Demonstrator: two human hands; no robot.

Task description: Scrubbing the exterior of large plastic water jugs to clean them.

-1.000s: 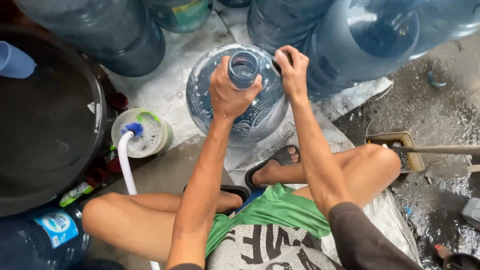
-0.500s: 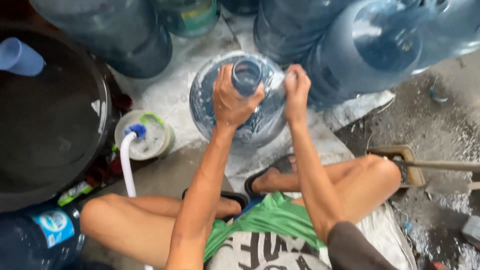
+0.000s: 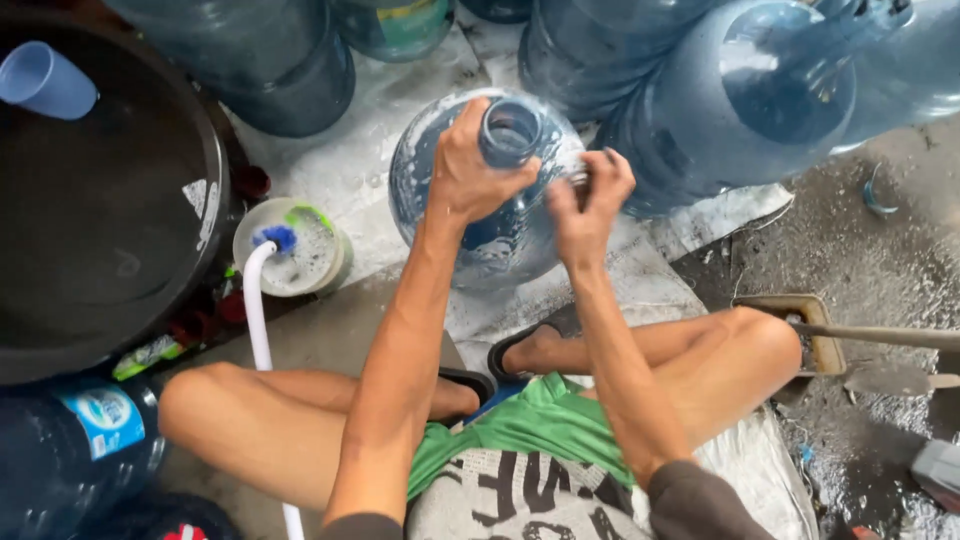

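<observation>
Mostly wet hazards, left to right:
Basin [image 3: 200, 180]: black and near the knee; a jolt could slop it.
Hose [image 3: 255, 310]: runs into a small soapy tub [image 3: 320, 265]; a knock could tip it.
Left hand [image 3: 470, 175]: clamped at the neck of the water jug [image 3: 480, 220], which stands between the feet; a soapy grip may slip.
Right hand [image 3: 585, 205]: fingers closed on the jug's shoulder, maybe pinching something small; hard rubbing could rock the jug.

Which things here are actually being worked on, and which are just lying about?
In use: soapy water jug, left hand at its neck, right hand on its shoulder.

Lying about: black tub, blue cup, white hose, small foamy bucket, other jugs.
</observation>
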